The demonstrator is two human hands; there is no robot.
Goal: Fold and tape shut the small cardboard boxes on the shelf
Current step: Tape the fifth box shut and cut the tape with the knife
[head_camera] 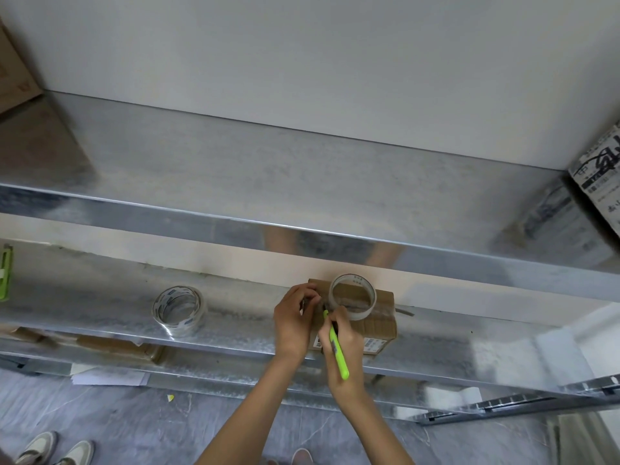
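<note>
A small brown cardboard box (382,322) with a printed label lies on the middle metal shelf (235,317). A roll of clear tape (352,295) rests on top of the box. My left hand (295,320) presses on the box's left end, fingers curled at the tape strip. My right hand (342,337) grips a lime-green utility knife (339,350) like a pen, its tip at the box top beside the roll. A second tape roll (177,310) with blue print stands on the same shelf to the left.
An upper metal shelf (302,203) juts out above the work spot. A brown carton (16,72) sits at its far left and a printed carton (600,182) at its right. A green object (5,273) is at the left edge. Someone's shoes (53,449) stand on the floor.
</note>
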